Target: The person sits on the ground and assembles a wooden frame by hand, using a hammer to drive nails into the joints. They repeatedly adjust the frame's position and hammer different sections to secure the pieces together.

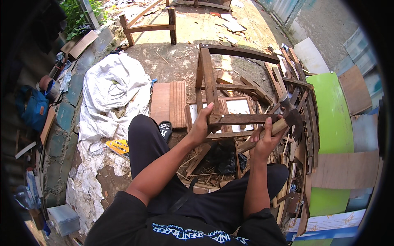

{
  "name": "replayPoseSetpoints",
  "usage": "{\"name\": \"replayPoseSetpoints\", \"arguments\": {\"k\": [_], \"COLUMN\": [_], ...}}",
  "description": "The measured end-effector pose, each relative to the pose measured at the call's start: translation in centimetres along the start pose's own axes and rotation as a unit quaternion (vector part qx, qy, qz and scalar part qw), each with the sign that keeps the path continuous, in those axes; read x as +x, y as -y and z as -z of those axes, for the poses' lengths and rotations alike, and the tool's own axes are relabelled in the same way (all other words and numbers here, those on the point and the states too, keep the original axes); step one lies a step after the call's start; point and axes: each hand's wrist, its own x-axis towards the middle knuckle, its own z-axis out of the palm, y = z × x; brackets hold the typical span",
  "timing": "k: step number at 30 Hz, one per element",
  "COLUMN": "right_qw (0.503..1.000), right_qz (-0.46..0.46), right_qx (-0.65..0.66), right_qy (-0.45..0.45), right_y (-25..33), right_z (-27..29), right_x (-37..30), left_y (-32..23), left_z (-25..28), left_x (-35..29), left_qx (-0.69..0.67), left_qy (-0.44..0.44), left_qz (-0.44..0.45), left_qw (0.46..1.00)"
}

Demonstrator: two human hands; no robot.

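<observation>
My left hand is closed around the near left corner of a dark wooden frame, made of square bars joined like a stool frame. The frame is tilted up in front of my knees. In my right hand is a claw hammer, gripped by its pale wooden handle with the metal head pointing up and right. The right fingertips are close to the frame's near rail; whether they touch it I cannot tell. A small shiny spot, perhaps a nail head, shows on that rail near my left hand.
Stacked wooden strips lie close on my right, beside green panels. Brown boards and a white sack are at the left. A second wooden frame stands farther off. Wood scraps litter the ground under the frame.
</observation>
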Motion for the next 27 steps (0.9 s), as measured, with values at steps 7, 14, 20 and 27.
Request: {"name": "replayPoseSetpoints", "arguments": {"k": [7,14,20,27], "right_qw": [1.0,1.0,1.0,1.0], "right_qz": [0.005,0.014,0.012,0.014], "right_qx": [-0.006,-0.002,-0.002,-0.014], "right_qy": [0.006,0.006,0.015,0.017], "right_y": [0.0,-0.4,-0.5,-0.1], "right_z": [0.0,0.2,0.5,0.2], "right_x": [0.1,0.1,0.2,-0.1], "left_y": [0.4,-0.2,-0.5,0.6], "left_z": [0.6,-0.1,-0.2,0.6], "left_x": [0.3,-0.1,-0.2,0.3], "left_qx": [0.029,0.04,0.049,0.044], "left_qy": [0.007,-0.003,0.004,0.007], "left_qz": [0.007,0.014,0.011,-0.002], "left_qw": [1.0,0.999,0.999,0.999]}}
